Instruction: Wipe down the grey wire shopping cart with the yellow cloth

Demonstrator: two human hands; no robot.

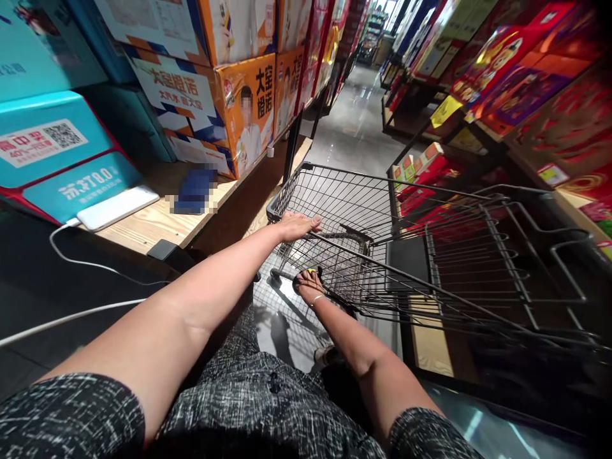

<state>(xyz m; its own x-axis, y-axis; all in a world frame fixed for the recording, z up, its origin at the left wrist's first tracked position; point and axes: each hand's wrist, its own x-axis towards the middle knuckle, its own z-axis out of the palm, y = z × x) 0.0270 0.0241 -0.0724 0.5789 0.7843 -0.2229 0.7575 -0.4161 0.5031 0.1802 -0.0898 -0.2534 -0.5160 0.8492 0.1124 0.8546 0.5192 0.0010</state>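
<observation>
A black wire shopping cart point(351, 191) stands in front of me, tilted in the view. My left hand point(300, 226) is on its near rim by the left corner, back of the hand up, with the fingers bent over the rim and their tips partly hidden. Lower down, my right hand point(310, 285), with a thin bracelet at the wrist, has its fingers curled round a dark part of the cart's near side. A small yellow patch shows at these fingers.
At left, a wooden shelf point(129, 236) bears orange cartons point(248, 115), a turquoise box point(57, 153), a white device point(119, 207) with a cable and a blurred blue item point(194, 190). Red packages point(507, 64) fill shelves at right. A grey-floored aisle point(351, 108) runs ahead.
</observation>
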